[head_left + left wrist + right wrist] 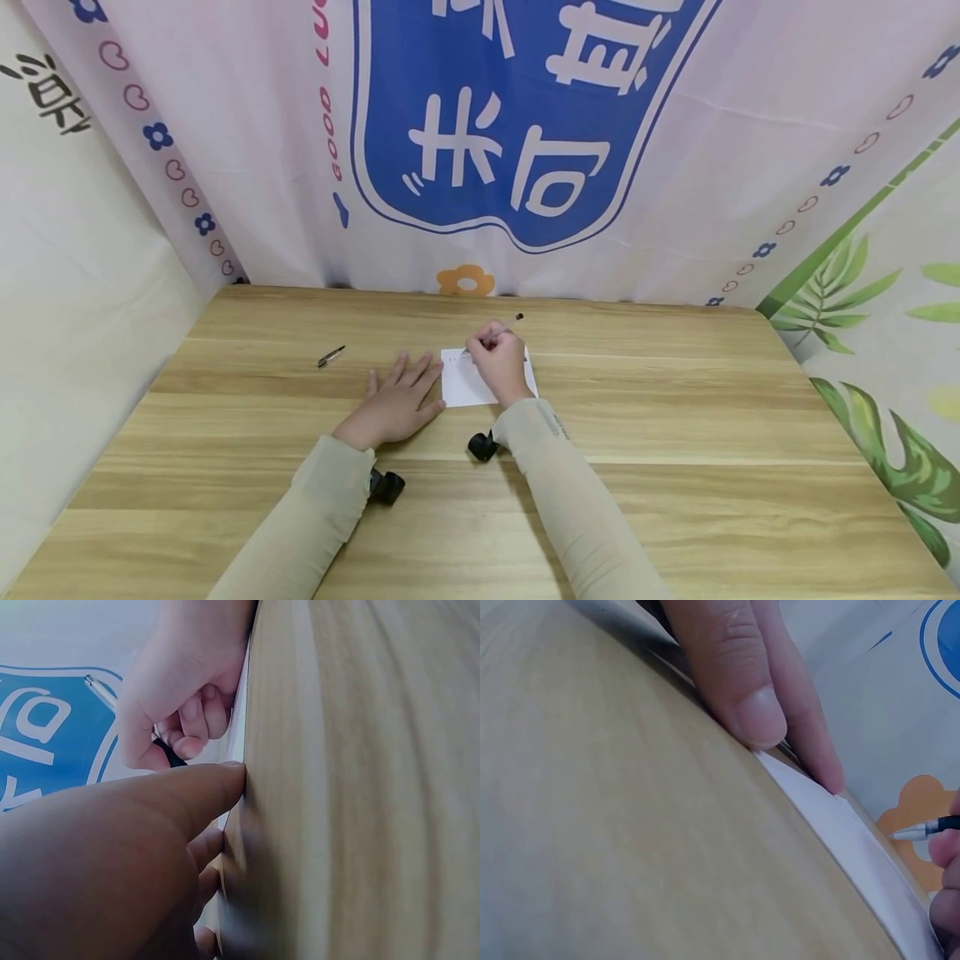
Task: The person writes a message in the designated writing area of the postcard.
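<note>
A small white sheet of paper (467,387) lies on the wooden table, with faint marks along its top. My right hand (501,362) pinches a slim pen (100,691) over the sheet, its black end slanting up to the right. In the right wrist view the pen's silver tip (915,831) points toward the paper (840,840). My left hand (397,408) rests on the table with fingers spread, thumb and fingertips at the paper's left edge. Left of that hand lies a small black-and-silver pen cap (331,357).
The wooden table (712,433) reaches back to a printed curtain (285,208) with a blue sign. Black wrist cameras, one at the left sleeve (388,487) and one at the right sleeve (482,447), sit low over the table.
</note>
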Available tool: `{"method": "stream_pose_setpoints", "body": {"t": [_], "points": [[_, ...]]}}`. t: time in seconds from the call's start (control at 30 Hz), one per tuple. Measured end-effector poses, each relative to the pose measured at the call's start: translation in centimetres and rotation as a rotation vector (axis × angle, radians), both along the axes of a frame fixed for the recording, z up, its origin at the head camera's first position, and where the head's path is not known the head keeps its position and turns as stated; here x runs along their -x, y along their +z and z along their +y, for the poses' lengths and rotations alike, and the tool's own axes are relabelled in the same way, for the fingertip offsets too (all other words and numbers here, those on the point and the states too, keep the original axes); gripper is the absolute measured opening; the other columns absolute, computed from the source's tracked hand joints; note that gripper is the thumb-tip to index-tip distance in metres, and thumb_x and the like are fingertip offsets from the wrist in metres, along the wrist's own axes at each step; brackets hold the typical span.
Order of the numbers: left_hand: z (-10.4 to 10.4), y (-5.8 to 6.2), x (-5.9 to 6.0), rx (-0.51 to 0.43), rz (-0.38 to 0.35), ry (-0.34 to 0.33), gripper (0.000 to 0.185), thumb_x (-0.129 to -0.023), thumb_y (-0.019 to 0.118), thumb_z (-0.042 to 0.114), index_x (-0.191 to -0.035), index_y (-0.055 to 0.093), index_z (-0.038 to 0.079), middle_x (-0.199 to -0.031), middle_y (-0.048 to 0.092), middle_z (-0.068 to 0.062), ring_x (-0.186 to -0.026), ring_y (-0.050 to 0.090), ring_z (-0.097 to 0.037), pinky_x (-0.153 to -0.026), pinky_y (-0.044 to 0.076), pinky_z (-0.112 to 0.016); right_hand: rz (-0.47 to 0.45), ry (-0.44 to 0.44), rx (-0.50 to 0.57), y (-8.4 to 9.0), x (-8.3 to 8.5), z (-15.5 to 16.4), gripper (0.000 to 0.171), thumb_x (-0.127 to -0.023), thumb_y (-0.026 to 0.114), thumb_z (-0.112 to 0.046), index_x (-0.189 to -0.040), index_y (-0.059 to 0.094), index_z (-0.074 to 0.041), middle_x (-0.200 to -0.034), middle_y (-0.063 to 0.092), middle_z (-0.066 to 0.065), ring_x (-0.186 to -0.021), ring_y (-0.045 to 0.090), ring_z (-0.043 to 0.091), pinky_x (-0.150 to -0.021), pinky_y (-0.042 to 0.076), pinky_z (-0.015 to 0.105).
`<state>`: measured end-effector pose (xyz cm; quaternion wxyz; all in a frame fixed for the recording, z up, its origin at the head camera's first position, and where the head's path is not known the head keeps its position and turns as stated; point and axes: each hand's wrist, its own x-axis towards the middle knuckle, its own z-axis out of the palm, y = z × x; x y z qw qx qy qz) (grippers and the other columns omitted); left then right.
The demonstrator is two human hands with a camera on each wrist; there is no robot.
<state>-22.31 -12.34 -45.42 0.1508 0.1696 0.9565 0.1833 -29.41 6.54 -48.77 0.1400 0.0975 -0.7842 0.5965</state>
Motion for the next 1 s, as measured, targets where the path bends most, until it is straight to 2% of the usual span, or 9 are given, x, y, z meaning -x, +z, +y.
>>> {"method": "stream_pose_setpoints", "body": {"t": [0.27,0.5,0.73,1.0], "points": [[0.10,0.09,-0.11,-0.004,0.000,0.000,0.068,-0.108,0.044,0.044,-0.163,0.019,0.015,-0.170,0.008,-0.009,-0.154,-0.006,-0.043,-0.111,-0.008,-0.076,-0.026,0.016,-0.012,-0.13,0.08,-0.08,0.012,-0.089,0.064,-0.003,-0.077,0.063,-0.003,-0.066,0.060,0.004,-0.056,0.059,0.012,-0.051,0.049,0.022],[-0.01,-0.32,0.10,-0.013,0.002,-0.001,0.069,-0.107,0.044,0.045,-0.163,0.020,0.015,-0.170,0.008,-0.009,-0.154,-0.006,-0.043,-0.111,-0.009,-0.075,-0.027,0.013,-0.017,-0.11,0.15,-0.15,0.011,-0.088,0.064,-0.002,-0.077,0.063,-0.003,-0.066,0.060,0.003,-0.056,0.059,0.011,-0.051,0.049,0.021],[0.10,0.31,-0.20,-0.014,0.003,-0.004,0.068,-0.107,0.046,0.043,-0.163,0.021,0.013,-0.170,0.010,-0.011,-0.153,-0.004,-0.044,-0.111,-0.007,-0.077,-0.028,0.024,-0.019,-0.12,0.15,-0.11,0.012,-0.088,0.064,-0.004,-0.077,0.062,-0.004,-0.065,0.060,0.003,-0.056,0.059,0.011,-0.050,0.048,0.022],[0.03,0.25,-0.22,-0.016,0.005,-0.002,0.068,-0.108,0.045,0.043,-0.163,0.021,0.012,-0.170,0.009,-0.011,-0.153,-0.004,-0.044,-0.111,-0.007,-0.076,-0.023,0.028,-0.030,-0.15,0.20,-0.13,0.012,-0.089,0.064,-0.003,-0.077,0.061,-0.004,-0.065,0.061,0.003,-0.056,0.059,0.011,-0.050,0.048,0.022]]}}
